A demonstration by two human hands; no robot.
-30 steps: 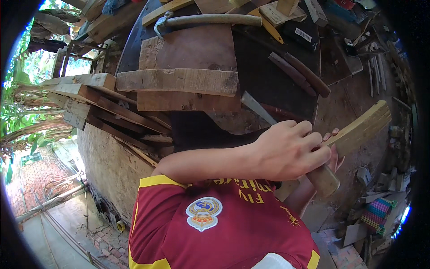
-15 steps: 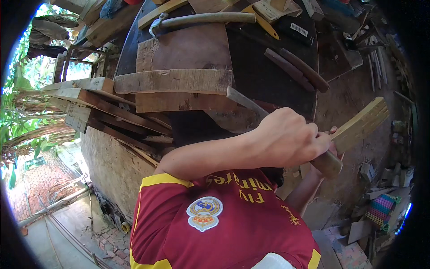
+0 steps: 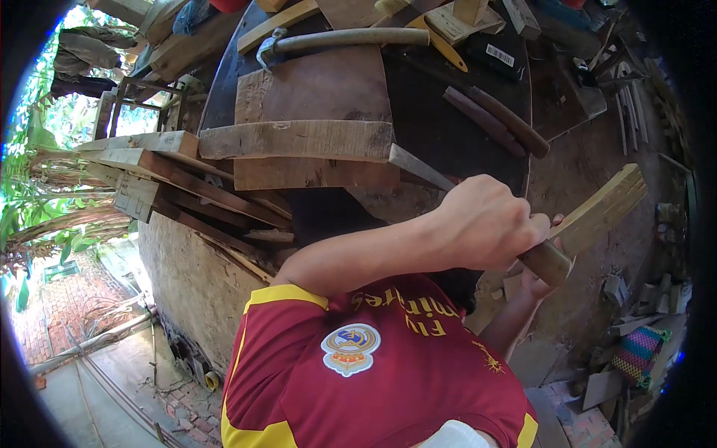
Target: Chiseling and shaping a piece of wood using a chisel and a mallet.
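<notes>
My left hand (image 3: 485, 228) is closed around the wooden handle (image 3: 545, 261) of a long flat steel-bladed tool (image 3: 418, 168); its tip reaches the right end of a weathered board (image 3: 291, 138), which lies across a brown wooden panel (image 3: 310, 82). Behind it and mostly hidden, my right hand (image 3: 534, 287) is closed on a pale yellowish wooden block (image 3: 601, 201) that angles up to the right.
A claw hammer (image 3: 351, 36), dark wooden pieces (image 3: 497, 119), a yellow-handled brush (image 3: 444, 48) and offcuts sit on the dark worktop (image 3: 418, 97). Stacked lumber (image 3: 179, 172) juts out at left. A woven bag (image 3: 638, 355) and scrap wood are at lower right.
Since a second ago, my left hand and the bladed tool have risen, with the tip shifting up and left to the board's end. My right hand has moved slightly with the block.
</notes>
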